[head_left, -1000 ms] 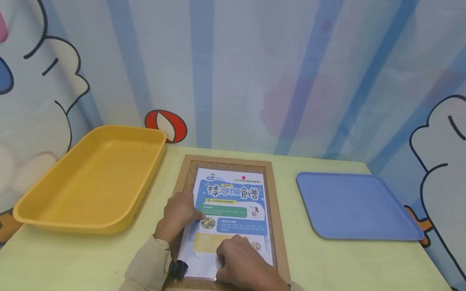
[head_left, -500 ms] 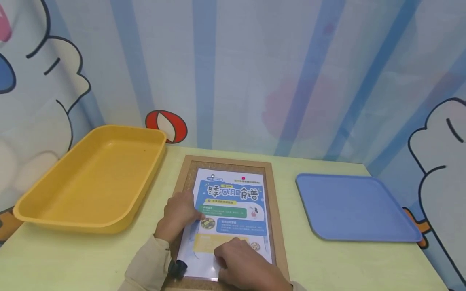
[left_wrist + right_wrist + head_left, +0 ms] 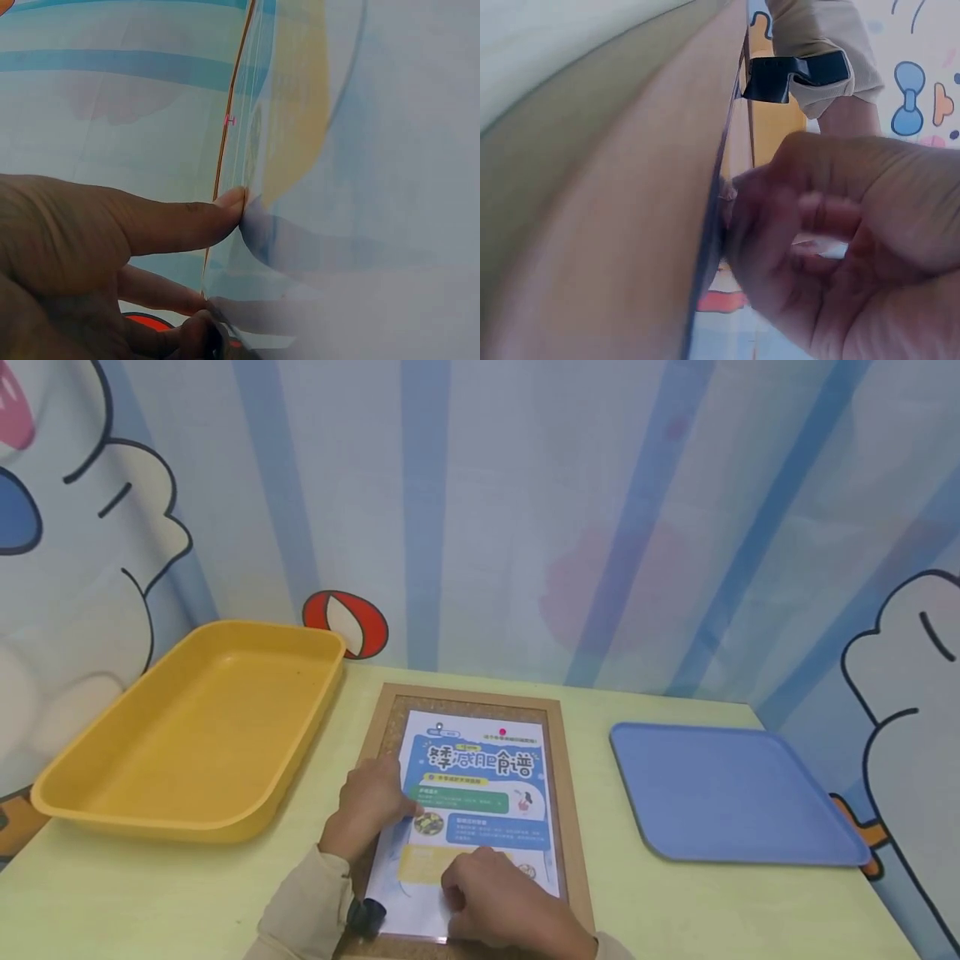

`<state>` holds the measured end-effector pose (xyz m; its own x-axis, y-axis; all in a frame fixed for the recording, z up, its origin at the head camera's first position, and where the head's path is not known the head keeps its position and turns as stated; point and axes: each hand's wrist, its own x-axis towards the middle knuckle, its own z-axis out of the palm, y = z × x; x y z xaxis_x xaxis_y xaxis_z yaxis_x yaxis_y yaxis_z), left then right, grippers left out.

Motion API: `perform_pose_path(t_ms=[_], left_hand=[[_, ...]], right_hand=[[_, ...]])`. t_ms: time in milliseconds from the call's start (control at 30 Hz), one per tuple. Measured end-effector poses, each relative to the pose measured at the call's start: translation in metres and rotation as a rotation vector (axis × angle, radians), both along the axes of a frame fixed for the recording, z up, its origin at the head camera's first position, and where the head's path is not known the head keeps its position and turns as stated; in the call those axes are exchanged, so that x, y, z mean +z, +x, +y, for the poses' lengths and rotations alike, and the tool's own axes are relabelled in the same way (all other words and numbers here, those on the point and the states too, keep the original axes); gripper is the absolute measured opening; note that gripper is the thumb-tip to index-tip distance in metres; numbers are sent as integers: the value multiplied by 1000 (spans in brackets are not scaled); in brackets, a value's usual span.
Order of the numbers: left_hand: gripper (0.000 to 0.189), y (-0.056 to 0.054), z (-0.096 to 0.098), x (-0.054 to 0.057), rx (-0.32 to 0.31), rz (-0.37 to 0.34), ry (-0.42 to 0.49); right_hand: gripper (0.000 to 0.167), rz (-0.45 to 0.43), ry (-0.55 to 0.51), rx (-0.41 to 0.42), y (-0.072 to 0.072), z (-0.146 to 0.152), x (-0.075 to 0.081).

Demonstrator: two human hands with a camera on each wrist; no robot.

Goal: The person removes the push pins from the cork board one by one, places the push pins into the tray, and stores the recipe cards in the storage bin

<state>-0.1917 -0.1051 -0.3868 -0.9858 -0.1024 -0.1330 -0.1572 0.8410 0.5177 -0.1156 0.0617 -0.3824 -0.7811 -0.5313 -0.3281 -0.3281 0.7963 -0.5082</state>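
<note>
My left grip (image 3: 371, 802), spread and clasping nothing, presses the poster (image 3: 487, 831), probably steadying it on the corkboard (image 3: 566, 793); my right grip (image 3: 504, 900) curls, whether around anything I cannot tell.

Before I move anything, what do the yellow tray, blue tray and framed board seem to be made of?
Yellow tray: probably moulded plastic, satin; smooth rounded corners, soft sheen.
Blue tray: likely plastic, fairly matte; even colour, thin rim.
Board: apparently cork; speckled brown surface.
Its frame: plain light brown, perhaps wood or fibreboard.
</note>
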Motion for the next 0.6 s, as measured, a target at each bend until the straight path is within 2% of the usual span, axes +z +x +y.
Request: perform_pose_path(t_ms=[100,333,500,600], left_hand=[[61,-1,0,-1,7,-2,-1],[62,-1,1,-1,14,-3,-8],[63,-1,1,-2,2,11,-14],[63,-1,0,-2,2,22,-9]], right_hand=[[16,-70,-74,-22,-2,2,-2],[13,-153,-257,-43,-12,20,-7],[9,-186,-378,-108,-21,38,-7],[8,-187,-456,-113,-28,51,-5]])
